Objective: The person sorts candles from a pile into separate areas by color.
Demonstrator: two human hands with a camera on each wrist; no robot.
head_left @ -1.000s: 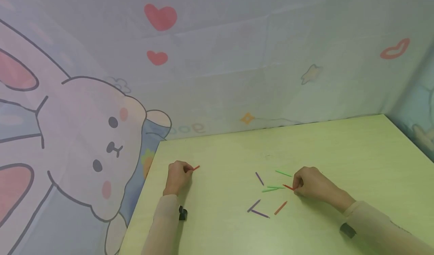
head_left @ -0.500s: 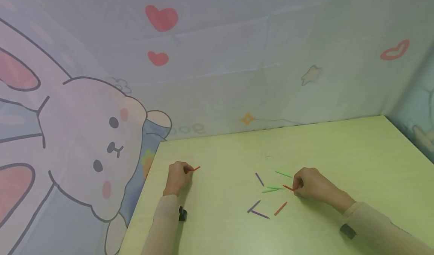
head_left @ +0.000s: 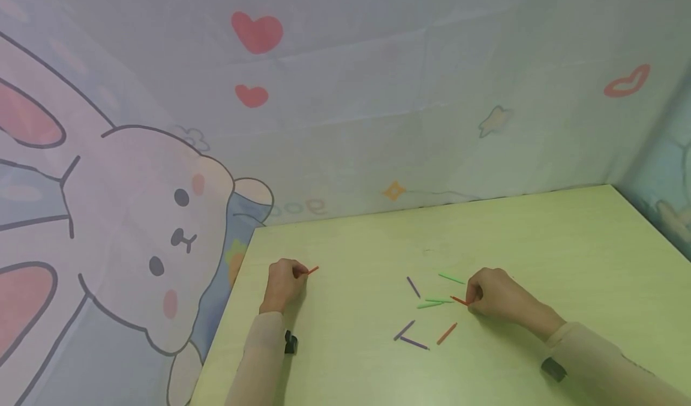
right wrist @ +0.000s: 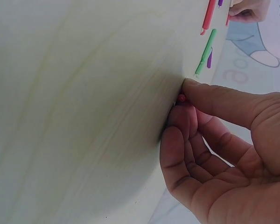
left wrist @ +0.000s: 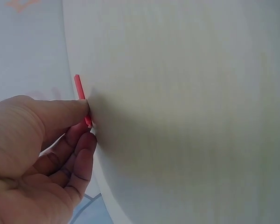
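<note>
My left hand [head_left: 283, 283] pinches a thin red stick [left wrist: 80, 86] between thumb and fingertips, low over the left part of the table. One end of it pokes out beyond the thumb. Further right, my right hand [head_left: 498, 295] pinches another red stick [head_left: 458, 300]; in the right wrist view only its end shows between thumb and finger. Left of this hand lie green sticks [head_left: 450, 278], two of them touching or nearly touching, and purple sticks [head_left: 412, 286]. An orange-red stick [head_left: 447, 333] lies on its own nearer the front.
The pale yellow-green table [head_left: 351, 244] carries the loose sticks around its middle. Behind it hangs a printed cloth [head_left: 345, 124] with hearts and a rabbit, which meets the table's back edge. A small black device [head_left: 291, 342] sits at the left wrist, another [head_left: 553, 369] at the right.
</note>
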